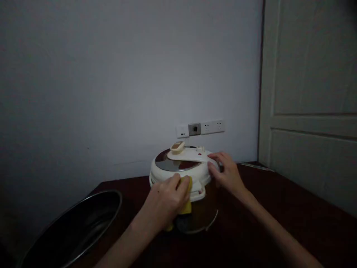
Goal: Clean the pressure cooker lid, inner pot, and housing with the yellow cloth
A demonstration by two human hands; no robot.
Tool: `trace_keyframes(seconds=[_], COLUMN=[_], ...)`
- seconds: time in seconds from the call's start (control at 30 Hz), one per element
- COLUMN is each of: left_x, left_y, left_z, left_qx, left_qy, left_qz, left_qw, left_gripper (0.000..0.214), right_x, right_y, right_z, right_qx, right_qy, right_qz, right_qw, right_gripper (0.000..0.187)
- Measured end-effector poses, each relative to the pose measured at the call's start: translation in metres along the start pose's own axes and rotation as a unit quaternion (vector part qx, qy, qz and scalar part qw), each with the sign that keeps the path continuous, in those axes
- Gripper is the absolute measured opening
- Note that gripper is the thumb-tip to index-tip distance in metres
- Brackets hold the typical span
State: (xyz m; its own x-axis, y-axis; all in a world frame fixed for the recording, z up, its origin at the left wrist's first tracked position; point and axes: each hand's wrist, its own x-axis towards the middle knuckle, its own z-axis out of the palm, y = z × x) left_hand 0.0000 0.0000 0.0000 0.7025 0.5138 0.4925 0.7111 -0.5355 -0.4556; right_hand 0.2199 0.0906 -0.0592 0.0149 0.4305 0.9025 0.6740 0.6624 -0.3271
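A white-lidded electric pressure cooker (178, 171) stands upright on the dark red table, its lid shut and its lower body in shadow. My left hand (169, 199) is closed round a yellow cloth (187, 208), pressed against the cooker's front below the lid rim. Part of the cloth hangs under my fingers, and my hand hides the cooker's front left. On the right, my right hand (224, 171) rests with thumb and fingers apart on the edge of the lid, near the end of its white handle strip. It holds nothing else.
A large dark basin (118, 203) with a metal rim is at the lower left. Behind the cooker, wall sockets (212, 126) are set in the pale wall (125, 93). A panelled door (312, 85) stands at the right, beside the table (267, 208).
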Motion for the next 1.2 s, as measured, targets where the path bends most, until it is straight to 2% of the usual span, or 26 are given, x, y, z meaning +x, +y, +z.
trace_keyframes(seconds=[0.13,0.3,0.4,0.57,0.67,0.83,1.1,1.2], left_x=[0.004,0.005,0.003,-0.003,-0.007,-0.011,-0.014,-0.018], left_y=[0.008,0.012,0.011,0.007,0.003,-0.003,-0.016,-0.023], left_z=[-0.001,-0.005,-0.008,-0.004,0.002,0.006,-0.008,-0.013], left_qx=[-0.028,-0.08,-0.151,-0.281,-0.316,-0.348,-0.4,-0.422], left_qy=[-0.037,-0.071,-0.08,-0.05,-0.033,-0.043,-0.038,-0.024], left_qz=[0.037,0.02,0.018,0.032,0.043,0.014,-0.006,-0.02], left_qw=[0.998,0.994,0.985,0.958,0.947,0.937,0.916,0.906], left_gripper=[0.017,0.016,0.017,0.023,0.03,0.031,0.04,0.037], right_x=[0.0,0.0,-0.001,-0.001,0.001,0.006,0.011,0.011], right_y=[-0.002,-0.005,-0.005,-0.004,-0.003,-0.004,0.003,0.004], right_z=[0.0,0.0,0.001,0.0,-0.003,-0.009,-0.02,-0.022], right_qx=[-0.003,-0.01,-0.012,-0.004,0.004,0.02,0.063,0.075], right_qy=[-0.004,-0.006,-0.006,-0.018,-0.032,-0.053,-0.106,-0.111], right_qz=[0.006,0.007,0.005,0.009,0.018,0.041,0.108,0.133], right_qw=[1.0,1.0,1.0,1.0,0.999,0.998,0.986,0.982], right_gripper=[0.018,0.017,0.017,0.018,0.018,0.018,0.025,0.025])
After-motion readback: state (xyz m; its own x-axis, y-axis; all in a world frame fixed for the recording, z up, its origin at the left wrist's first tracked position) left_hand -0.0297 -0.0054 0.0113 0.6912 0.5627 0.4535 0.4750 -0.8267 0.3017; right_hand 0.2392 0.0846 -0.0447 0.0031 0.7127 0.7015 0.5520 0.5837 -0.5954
